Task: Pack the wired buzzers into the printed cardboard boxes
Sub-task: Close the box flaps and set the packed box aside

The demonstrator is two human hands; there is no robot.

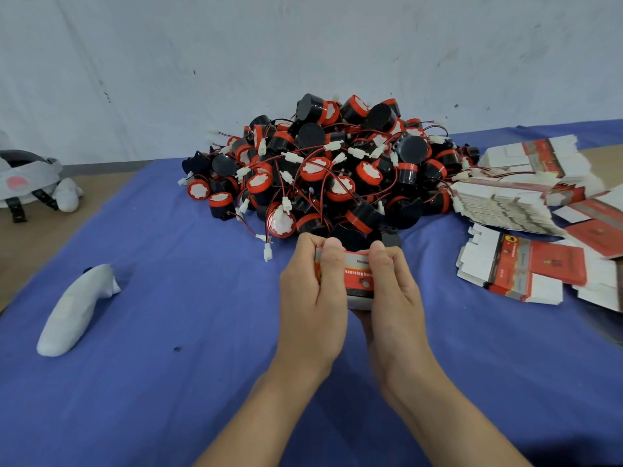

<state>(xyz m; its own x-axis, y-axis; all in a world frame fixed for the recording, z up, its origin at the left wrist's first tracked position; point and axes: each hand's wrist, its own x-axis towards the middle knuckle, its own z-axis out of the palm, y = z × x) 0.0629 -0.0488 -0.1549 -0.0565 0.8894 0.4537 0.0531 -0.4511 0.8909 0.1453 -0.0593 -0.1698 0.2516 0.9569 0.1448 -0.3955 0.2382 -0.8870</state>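
A red, grey and white printed cardboard box [359, 276] is held between both hands just in front of the buzzer pile. My left hand [312, 291] grips its left side, thumb over the top edge. My right hand [392, 291] grips its right side in the same way. Whether a buzzer is inside the box is hidden. Behind it lies a big heap of black and red wired buzzers [330, 170] with white connectors. Flat unfolded printed boxes [519, 267] lie in stacks at the right.
A blue cloth [168, 332] covers the table. A white controller-shaped object [72, 311] lies at the left on the cloth. A white headset [30, 180] sits at the far left edge. More flat box stacks [505, 200] rest against the pile's right side. A pale wall stands behind.
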